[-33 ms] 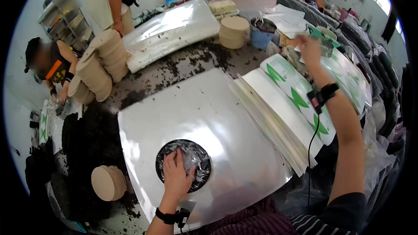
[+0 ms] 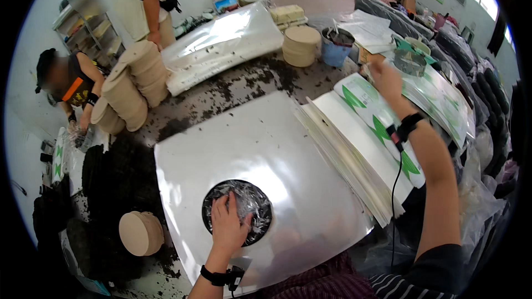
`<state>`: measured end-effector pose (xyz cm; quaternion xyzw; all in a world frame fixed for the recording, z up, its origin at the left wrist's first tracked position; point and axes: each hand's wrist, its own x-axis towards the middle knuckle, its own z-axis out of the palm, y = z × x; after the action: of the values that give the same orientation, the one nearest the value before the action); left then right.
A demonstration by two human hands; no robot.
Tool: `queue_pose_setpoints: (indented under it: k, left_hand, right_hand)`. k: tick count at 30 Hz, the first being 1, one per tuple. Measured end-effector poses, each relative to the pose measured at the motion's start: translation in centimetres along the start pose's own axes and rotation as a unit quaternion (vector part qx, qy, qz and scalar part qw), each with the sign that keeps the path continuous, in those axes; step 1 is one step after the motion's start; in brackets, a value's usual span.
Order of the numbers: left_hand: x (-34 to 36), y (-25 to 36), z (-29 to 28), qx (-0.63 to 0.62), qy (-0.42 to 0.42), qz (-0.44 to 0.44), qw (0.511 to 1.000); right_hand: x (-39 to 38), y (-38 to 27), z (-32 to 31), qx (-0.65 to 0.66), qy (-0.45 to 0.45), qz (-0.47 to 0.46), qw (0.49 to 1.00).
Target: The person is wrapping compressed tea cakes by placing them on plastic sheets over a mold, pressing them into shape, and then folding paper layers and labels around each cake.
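Observation:
My left hand lies with fingers spread on crumpled clear plastic film. The film fills a round black-rimmed opening or dish set on a large silvery-clear plastic sheet. My right hand is stretched out to the far right, above the far end of a white-and-green printed plastic bag. Its fingers point down and are partly blurred, so I cannot see whether they hold anything. Beneath the bag lies a thick stack of white plastic sheets.
Dark soil covers the left side. A beige round stack stands at left, taller beige stacks behind it. Farther back are another beige stack, a blue bucket and rolled plastic. Two other people are at the far left.
My right hand has come lower and slightly nearer, down toward the far end of the printed bag. My left hand stays on the film. The whole view has shifted slightly.

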<state>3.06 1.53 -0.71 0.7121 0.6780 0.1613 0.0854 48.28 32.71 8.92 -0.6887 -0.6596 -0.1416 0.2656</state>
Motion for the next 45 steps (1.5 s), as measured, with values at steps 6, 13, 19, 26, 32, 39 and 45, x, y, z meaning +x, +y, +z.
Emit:
queue_pose_setpoints:
  k: [6,13,19,26,32,39,45]
  left_hand:
    - [0.3,0.5,-0.9,0.013,0.001,0.010,1.000]
    - [-0.3,0.0,-0.6,-0.007,-0.004,-0.007,1.000]
    - [-1.8,-2.4,-0.2,-0.210,0.039,0.027,0.976]
    - [-2.8,-2.8,2.7,-0.139,0.122,-0.043,0.982]
    - [-4.1,-3.5,1.1,-0.183,0.097,-0.052,0.977]
    - [-6.9,-8.8,-0.9,-0.668,0.130,-0.251,0.688]
    - [-7.1,-3.1,-4.5,-0.441,0.258,-0.069,0.857]
  right_hand:
    - [-6.9,2.8,14.2,-0.015,-0.037,-0.003,0.999]
    - [6.8,13.4,-4.5,0.197,0.234,0.150,0.940]
    - [-13.6,-8.0,-0.2,0.423,-0.081,0.048,0.901]
    - [-31.7,-25.1,-5.6,0.320,-0.315,-0.447,0.773]
    - [-31.0,-31.2,-4.8,0.538,-0.381,-0.286,0.695]
    - [-34.7,-34.5,-2.8,0.221,-0.290,-0.493,0.790]
    - [-34.9,-34.7,-3.2,0.188,-0.352,-0.429,0.810]
